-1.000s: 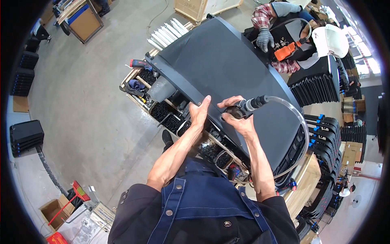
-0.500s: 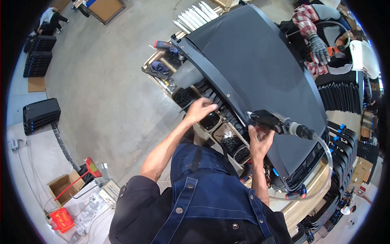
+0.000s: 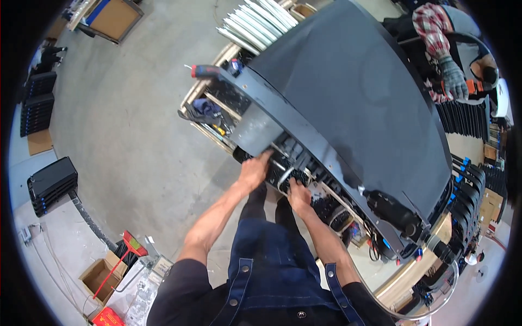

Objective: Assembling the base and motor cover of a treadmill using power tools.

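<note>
My left hand [image 3: 254, 171] is over the row of parts bins at the bench's near edge, fingers bent together beside a grey cylinder [image 3: 256, 130]. What they pinch is hidden. My right hand [image 3: 299, 198] dips its closed fingertips into a bin of small black parts [image 3: 298, 177]; anything between them is too small to make out. Beyond the bins lies a large dark grey curved panel [image 3: 348, 92] with a raised edge strip [image 3: 293, 119]. A black power driver [image 3: 392, 212] with a clear hose rests on the panel's near right part.
White tubes [image 3: 255, 24] are stacked behind the bench. A red-and-black tool [image 3: 206, 71] sits at its left end. Across the panel, a co-worker's gloved hand [image 3: 454, 81] holds an orange tool. Stacked black parts [image 3: 53, 182] and a cardboard box [image 3: 103, 274] stand at left.
My right hand has let go of the driver, which now lies on the panel, and has moved left to the bins. My left hand has shifted slightly down and left.
</note>
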Action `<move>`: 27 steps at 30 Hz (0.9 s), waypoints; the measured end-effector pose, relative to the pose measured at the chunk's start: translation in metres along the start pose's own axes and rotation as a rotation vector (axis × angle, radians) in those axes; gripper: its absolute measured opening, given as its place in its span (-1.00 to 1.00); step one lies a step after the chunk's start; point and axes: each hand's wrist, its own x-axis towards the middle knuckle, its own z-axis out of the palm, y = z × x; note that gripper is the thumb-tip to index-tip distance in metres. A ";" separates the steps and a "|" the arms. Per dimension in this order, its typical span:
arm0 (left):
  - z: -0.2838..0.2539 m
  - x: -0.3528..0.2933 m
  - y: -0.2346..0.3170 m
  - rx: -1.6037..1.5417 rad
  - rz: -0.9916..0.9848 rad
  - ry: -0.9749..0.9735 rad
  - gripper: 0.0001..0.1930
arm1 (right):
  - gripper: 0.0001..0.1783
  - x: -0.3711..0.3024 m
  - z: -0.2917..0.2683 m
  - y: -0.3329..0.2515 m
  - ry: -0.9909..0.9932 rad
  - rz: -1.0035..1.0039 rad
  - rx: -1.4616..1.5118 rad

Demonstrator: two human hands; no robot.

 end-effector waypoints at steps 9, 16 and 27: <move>-0.016 -0.112 0.041 -0.955 -0.481 -0.285 -0.68 | -0.81 -0.018 0.013 0.023 0.129 -0.028 0.291; -0.044 -0.135 0.125 -1.241 -0.416 -0.341 -0.53 | -0.85 -0.033 -0.025 0.029 0.085 0.026 1.078; -0.048 -0.165 0.241 -1.040 0.008 -0.061 -0.61 | -0.73 -0.181 -0.210 0.022 -0.002 -0.322 1.619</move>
